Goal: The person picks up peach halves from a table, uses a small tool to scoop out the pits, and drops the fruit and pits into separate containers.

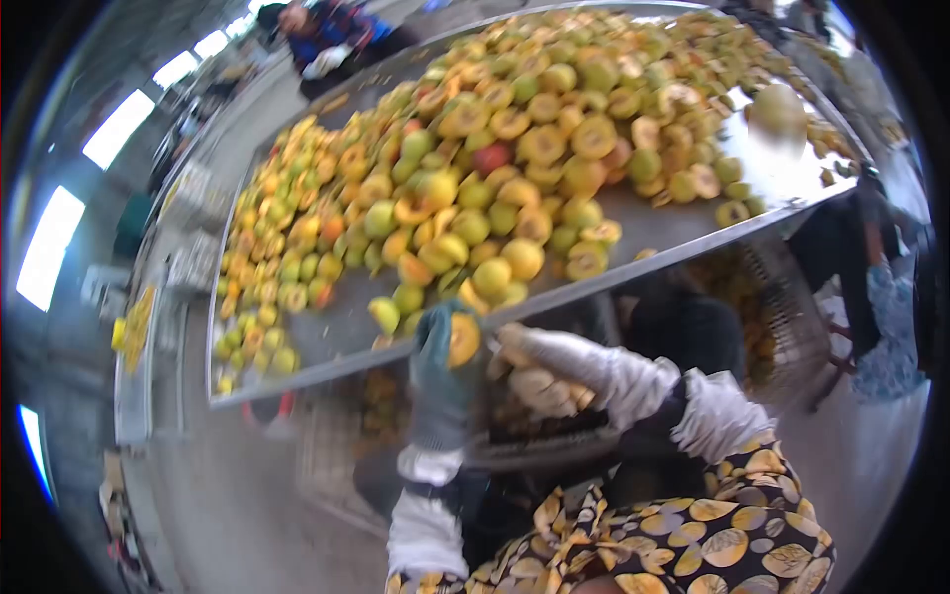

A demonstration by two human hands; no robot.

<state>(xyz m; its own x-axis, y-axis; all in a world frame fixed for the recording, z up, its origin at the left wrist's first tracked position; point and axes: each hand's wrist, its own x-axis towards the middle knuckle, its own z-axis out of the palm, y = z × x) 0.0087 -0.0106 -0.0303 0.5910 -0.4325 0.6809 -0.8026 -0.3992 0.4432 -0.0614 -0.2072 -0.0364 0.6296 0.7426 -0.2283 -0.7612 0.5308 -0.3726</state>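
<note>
My left hand, in a teal glove, is closed around a halved peach whose orange-yellow cut face shows. It is at the near edge of the metal table. Just to its right is my right hand, in a pale glove, with its fingers curled. Whatever it grips, if anything, I cannot make out. Beyond both hands lies a large heap of whole and halved peaches, green to orange-yellow, many showing their cut faces.
A raised metal rim runs along the table's near side. Below my hands is a dark crate; another crate with fruit stands to the right. Across the table sits a person. Another person's sleeve shows at right.
</note>
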